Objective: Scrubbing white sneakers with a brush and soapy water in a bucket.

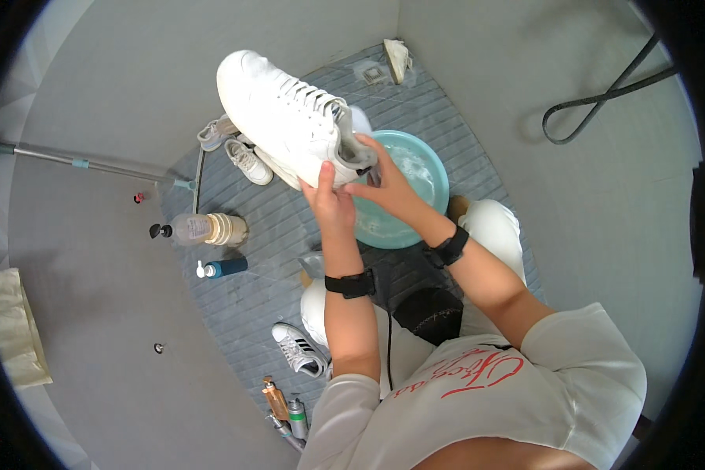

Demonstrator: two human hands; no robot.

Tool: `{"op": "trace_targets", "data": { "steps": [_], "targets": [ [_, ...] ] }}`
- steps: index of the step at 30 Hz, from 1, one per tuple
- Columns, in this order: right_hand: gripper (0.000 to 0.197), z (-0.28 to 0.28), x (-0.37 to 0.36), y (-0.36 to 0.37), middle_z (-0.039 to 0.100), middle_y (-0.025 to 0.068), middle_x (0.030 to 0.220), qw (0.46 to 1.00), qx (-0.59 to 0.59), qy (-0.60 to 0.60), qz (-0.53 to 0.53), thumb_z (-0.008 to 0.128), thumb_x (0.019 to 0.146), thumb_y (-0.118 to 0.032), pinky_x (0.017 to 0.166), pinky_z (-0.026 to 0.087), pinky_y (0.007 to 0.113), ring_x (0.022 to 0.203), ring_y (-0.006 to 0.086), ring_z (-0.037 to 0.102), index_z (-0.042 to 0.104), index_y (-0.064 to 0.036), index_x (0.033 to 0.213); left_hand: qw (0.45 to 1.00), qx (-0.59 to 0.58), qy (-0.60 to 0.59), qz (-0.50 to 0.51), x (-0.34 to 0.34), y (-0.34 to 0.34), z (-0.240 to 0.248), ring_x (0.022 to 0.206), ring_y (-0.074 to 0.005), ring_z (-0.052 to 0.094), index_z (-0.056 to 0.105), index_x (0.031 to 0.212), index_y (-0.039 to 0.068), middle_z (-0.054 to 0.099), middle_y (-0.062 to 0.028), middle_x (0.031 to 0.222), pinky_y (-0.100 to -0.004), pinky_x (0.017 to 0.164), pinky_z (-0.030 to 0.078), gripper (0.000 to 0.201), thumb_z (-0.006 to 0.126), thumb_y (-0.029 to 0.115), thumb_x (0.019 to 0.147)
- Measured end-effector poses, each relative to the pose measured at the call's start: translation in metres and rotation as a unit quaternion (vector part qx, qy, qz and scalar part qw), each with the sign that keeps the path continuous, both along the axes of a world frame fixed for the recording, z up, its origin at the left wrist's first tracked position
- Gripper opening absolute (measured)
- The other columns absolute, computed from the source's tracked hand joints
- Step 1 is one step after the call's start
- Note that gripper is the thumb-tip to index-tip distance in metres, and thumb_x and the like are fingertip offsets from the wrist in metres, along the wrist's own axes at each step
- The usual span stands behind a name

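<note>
A white lace-up sneaker (278, 113) is held up in front of me, toe toward the upper left and its opening toward me. My left hand (329, 202) grips the heel end from below, thumb up along the heel. My right hand (385, 182) is closed on the other side of the heel, its fingers at the collar. Below the heel, a white edge shows; I cannot tell whether it is the sole or another shoe. Partly behind my right hand, a light-blue basin (442, 188) on the floor holds cloudy, sudsy water (419, 168).
Small white shoes (248, 162) and a pump bottle (192, 229) stand to the left, with a blue pump bottle (229, 267) nearer. A striped sneaker (298, 350) lies by my left leg. A squeegee pole (94, 164) leans left; a black hose (595, 100) hangs right. Another shoe (397, 61) rests in the far corner.
</note>
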State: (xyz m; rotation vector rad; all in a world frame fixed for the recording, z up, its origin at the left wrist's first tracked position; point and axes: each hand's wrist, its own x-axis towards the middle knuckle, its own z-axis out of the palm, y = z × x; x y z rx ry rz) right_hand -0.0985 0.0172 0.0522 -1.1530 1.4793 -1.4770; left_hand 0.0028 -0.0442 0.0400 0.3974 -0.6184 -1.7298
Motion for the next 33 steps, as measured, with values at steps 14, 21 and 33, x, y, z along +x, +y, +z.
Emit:
{"op": "trace_targets", "data": {
  "steps": [14, 21, 33],
  "targets": [
    [0.056, 0.047, -0.032, 0.041, 0.052, 0.0166, 0.139, 0.966, 0.096, 0.164, 0.177, 0.053, 0.092, -0.008, 0.099, 0.042, 0.034, 0.119, 0.0250, 0.056, 0.040, -0.0129, 0.146, 0.963, -0.133, -0.233, 0.013, 0.039, -0.030, 0.012, 0.117, -0.0212, 0.052, 0.038, 0.139, 0.001, 0.053, -0.0121, 0.128, -0.0343, 0.098, 0.043, 0.079, 0.078, 0.000, 0.071],
    [0.055, 0.027, -0.013, 0.041, 0.062, 0.0181, 0.123, 0.973, 0.106, 0.131, 0.156, 0.054, 0.092, -0.013, 0.089, 0.047, 0.034, 0.100, 0.0268, 0.064, 0.040, -0.0129, 0.146, 0.997, 0.001, -0.071, 0.010, 0.019, -0.025, -0.012, 0.109, -0.0230, 0.055, 0.036, 0.136, 0.008, 0.054, -0.0116, 0.120, -0.0373, 0.093, 0.046, 0.067, 0.073, 0.006, 0.080],
    [0.044, -0.015, 0.011, 0.020, 0.062, 0.0242, 0.116, 0.981, 0.040, 0.191, 0.025, 0.050, 0.098, -0.024, 0.086, 0.048, 0.043, 0.100, 0.0416, 0.062, 0.045, -0.0091, 0.139, 0.991, 0.089, -0.065, 0.070, -0.017, -0.014, -0.023, 0.104, -0.0253, 0.057, 0.037, 0.132, 0.008, 0.054, -0.0137, 0.116, -0.0403, 0.085, 0.050, 0.050, 0.063, 0.019, 0.090]
  ]
}}
